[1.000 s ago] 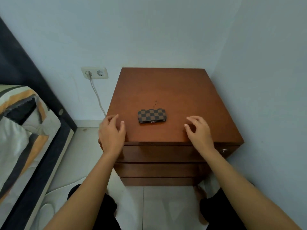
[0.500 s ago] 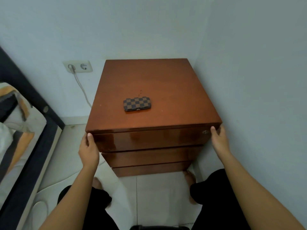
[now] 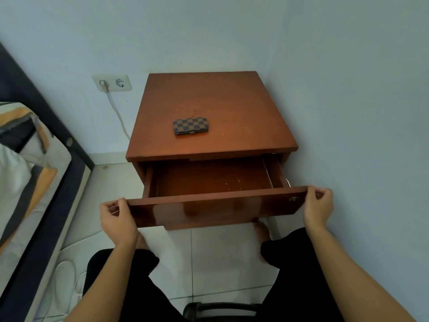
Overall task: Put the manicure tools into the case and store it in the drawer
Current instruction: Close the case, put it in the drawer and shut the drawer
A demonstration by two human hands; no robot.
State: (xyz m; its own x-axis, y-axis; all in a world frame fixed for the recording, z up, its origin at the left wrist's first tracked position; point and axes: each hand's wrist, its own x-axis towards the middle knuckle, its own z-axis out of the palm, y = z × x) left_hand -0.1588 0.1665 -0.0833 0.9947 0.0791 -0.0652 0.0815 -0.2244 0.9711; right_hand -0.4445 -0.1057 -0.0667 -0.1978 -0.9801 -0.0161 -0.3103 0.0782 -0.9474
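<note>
A closed brown checkered manicure case lies on top of the wooden nightstand, left of its middle. The top drawer stands pulled out, and its inside looks bare. My left hand grips the left end of the drawer front. My right hand grips its right end, next to a small metal lock. No loose manicure tools are in sight.
A bed with a striped cover stands at the left. A wall socket with a white cable is left of the nightstand. The right wall is close beside the nightstand. My knees are below the drawer on the tiled floor.
Both hands left the nightstand top, took hold of the ends of the top drawer front, and pulled the drawer out toward me. The case has stayed in place.
</note>
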